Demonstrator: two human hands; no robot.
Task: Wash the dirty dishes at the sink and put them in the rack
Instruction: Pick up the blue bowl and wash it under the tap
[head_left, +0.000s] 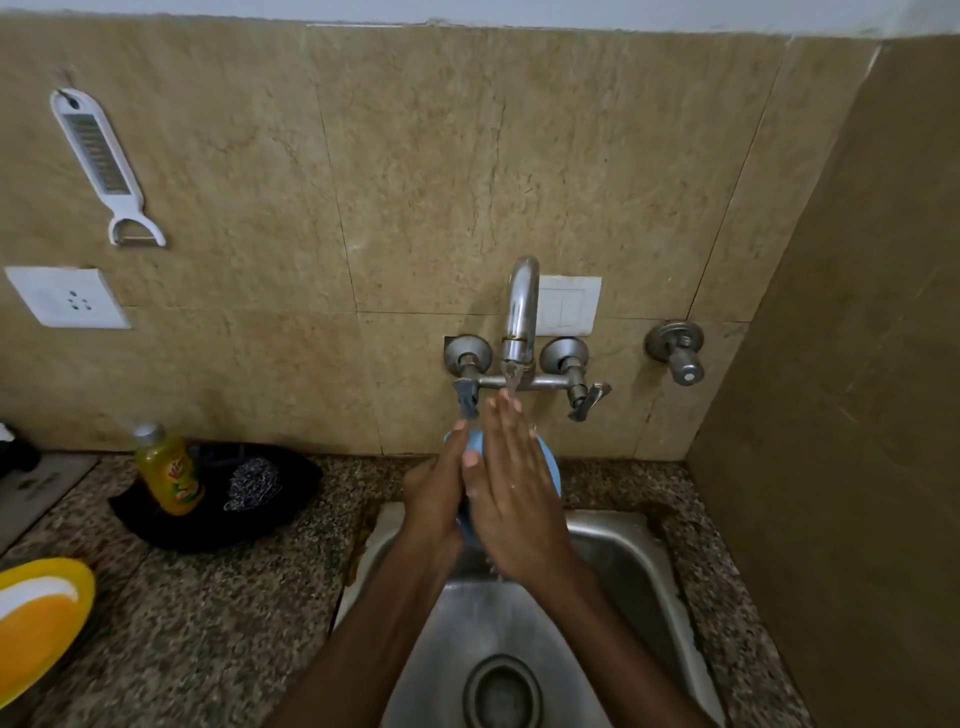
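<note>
Blue plate (549, 462) held on edge under the tap (521, 312), above the back of the sink (639, 561). It shows only as slivers of pale blue rim between and beside the hands; most of its face is hidden.

Left hand (434, 499): fingers curled around the plate's left edge, gripping it, with the fingertips up near the rim. Likely reason: this hand carries the weight and keeps the plate tilted, so water runs off into the basin rather than onto the desk (249, 597).

Right hand (511, 483): fingers stretched out flat and together, palm pressed on the plate's face, not closed on anything. Fingertips reach up to the spout. Judged to be rubbing the surface during a rinse.

Water flow: a thin stream seems to leave the spout, but the view is too blurred to be sure.

Plate appearance: smooth, light blue, round rim, probably plastic or melamine. No food residue or foam visible on the exposed parts.

Left on the desk: yellow soap bottle (169, 470) and steel scrubber (252, 483) on a dark cloth (208, 525), both well apart from the hands. No rack in view.
</note>
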